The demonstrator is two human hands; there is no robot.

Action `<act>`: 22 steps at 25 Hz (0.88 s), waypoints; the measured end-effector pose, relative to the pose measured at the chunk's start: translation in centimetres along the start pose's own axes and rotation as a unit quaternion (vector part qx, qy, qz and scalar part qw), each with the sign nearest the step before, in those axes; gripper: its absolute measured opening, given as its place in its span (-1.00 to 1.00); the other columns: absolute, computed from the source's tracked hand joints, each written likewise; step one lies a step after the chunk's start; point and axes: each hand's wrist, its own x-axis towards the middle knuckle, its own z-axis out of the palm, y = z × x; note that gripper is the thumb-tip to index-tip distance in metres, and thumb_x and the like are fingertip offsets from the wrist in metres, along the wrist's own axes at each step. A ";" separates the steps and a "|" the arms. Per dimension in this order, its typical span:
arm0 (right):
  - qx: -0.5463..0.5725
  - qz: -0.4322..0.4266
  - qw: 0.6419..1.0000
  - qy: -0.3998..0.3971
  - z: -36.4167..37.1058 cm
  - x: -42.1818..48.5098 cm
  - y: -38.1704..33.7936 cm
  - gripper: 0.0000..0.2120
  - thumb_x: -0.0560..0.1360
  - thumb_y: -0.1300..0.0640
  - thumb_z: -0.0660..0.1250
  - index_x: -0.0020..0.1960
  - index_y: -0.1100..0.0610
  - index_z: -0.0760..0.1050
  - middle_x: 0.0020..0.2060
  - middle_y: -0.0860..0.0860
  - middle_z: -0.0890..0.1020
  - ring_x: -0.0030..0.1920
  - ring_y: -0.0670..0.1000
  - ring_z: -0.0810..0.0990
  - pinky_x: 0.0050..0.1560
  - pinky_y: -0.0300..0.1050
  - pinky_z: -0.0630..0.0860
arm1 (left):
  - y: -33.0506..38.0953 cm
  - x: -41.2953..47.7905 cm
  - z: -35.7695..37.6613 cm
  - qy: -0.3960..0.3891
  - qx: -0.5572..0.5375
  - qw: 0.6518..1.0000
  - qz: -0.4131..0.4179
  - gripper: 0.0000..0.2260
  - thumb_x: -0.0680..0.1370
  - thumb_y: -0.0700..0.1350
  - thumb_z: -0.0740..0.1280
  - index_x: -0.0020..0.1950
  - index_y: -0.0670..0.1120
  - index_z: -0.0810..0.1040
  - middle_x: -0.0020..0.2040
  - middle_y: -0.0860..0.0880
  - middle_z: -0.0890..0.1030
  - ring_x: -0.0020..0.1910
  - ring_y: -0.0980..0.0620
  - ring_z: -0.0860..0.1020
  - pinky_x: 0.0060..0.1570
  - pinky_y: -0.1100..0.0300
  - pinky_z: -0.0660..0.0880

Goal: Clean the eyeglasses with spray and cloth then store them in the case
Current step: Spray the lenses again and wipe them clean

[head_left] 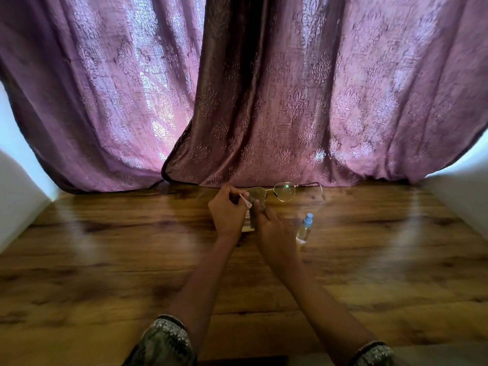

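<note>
Thin gold-rimmed eyeglasses (284, 192) are held up near the curtain, arms unfolded. My left hand (227, 210) grips their left temple arm, whose pale tip sticks out between the fingers. My right hand (269, 223) pinches a small grey cloth (255, 204) against the left lens. A small clear spray bottle (304, 229) with a blue cap stands on the wooden table (105, 260) just right of my right hand. A pale box-like thing (248, 228), possibly the case, peeks out beneath my hands, mostly hidden.
A purple patterned curtain (264, 101) hangs along the table's far edge. White walls (15, 196) close in on both sides. A dark object's edge (245, 361) shows at the bottom of the view.
</note>
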 end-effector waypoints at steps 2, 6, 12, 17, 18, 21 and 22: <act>-0.006 0.026 1.000 0.012 -0.1 0.8 0.4 -0.67 0.44 0.23 0.18 0.16 0.22 0.52 -0.20 0.05 0.64 -0.39 0.06 0.62 -0.44 -0.15 0.50 | 0.2 -0.1 0.0 -0.002 0.006 1.000 0.009 -0.92 0.36 -0.36 0.43 -0.25 -0.24 0.56 -0.29 0.01 0.59 -0.30 0.47 0.50 -0.28 0.59 0.37; -0.005 0.041 0.999 0.033 -0.7 2.3 -0.4 -0.74 0.38 0.23 0.39 0.07 0.18 0.57 -0.20 0.04 0.65 -0.41 0.05 0.61 -0.48 -0.18 0.47 | 0.2 0.1 0.2 -0.003 0.025 1.000 -0.002 -0.92 0.37 -0.27 0.46 -0.26 -0.21 0.56 -0.30 -0.01 0.62 -0.38 0.35 0.50 -0.30 0.58 0.36; -0.006 0.013 0.999 0.032 -0.5 0.0 -0.3 -0.60 0.45 0.12 0.04 0.15 0.15 0.54 -0.23 -0.01 0.63 -0.40 0.00 0.60 -0.42 -0.18 0.48 | 0.1 -0.1 -0.2 0.006 0.033 0.999 -0.003 -0.93 0.36 -0.33 0.43 -0.25 -0.22 0.56 -0.28 -0.02 0.63 -0.39 0.32 0.49 -0.28 0.59 0.36; 0.012 0.060 0.998 0.030 -0.7 2.0 -0.1 -0.76 0.40 0.22 0.41 0.06 0.19 0.56 -0.19 0.05 0.64 -0.38 0.08 0.61 -0.42 -0.14 0.48 | 0.5 -0.2 -0.2 -0.003 0.037 0.999 0.003 -0.92 0.36 -0.31 0.44 -0.26 -0.23 0.55 -0.31 0.02 0.57 -0.41 0.30 0.47 -0.32 0.59 0.35; 0.025 0.056 0.998 0.025 -0.8 2.2 -0.5 -0.76 0.41 0.22 0.39 0.07 0.20 0.55 -0.17 0.07 0.64 -0.35 0.09 0.61 -0.41 -0.12 0.49 | 0.4 -0.1 -0.1 -0.003 0.037 0.999 0.000 -0.92 0.37 -0.30 0.44 -0.26 -0.22 0.55 -0.31 0.01 0.58 -0.42 0.30 0.47 -0.33 0.58 0.35; -0.002 0.000 0.999 0.035 -0.5 0.9 -1.2 -0.70 0.44 0.19 0.17 0.10 0.16 0.56 -0.17 0.02 0.64 -0.35 0.02 0.61 -0.44 -0.17 0.48 | 0.1 0.1 -0.3 -0.004 0.041 0.999 -0.014 -0.93 0.37 -0.28 0.44 -0.25 -0.20 0.56 -0.31 -0.01 0.60 -0.41 0.28 0.47 -0.33 0.59 0.34; -0.018 -0.014 0.999 0.038 -0.4 0.3 -1.1 -0.65 0.44 0.15 0.10 0.11 0.13 0.56 -0.19 -0.02 0.64 -0.37 -0.02 0.60 -0.45 -0.20 0.46 | 0.0 0.1 -0.4 -0.001 0.046 0.999 -0.015 -0.93 0.37 -0.28 0.44 -0.25 -0.20 0.56 -0.30 -0.03 0.61 -0.40 0.28 0.46 -0.32 0.59 0.34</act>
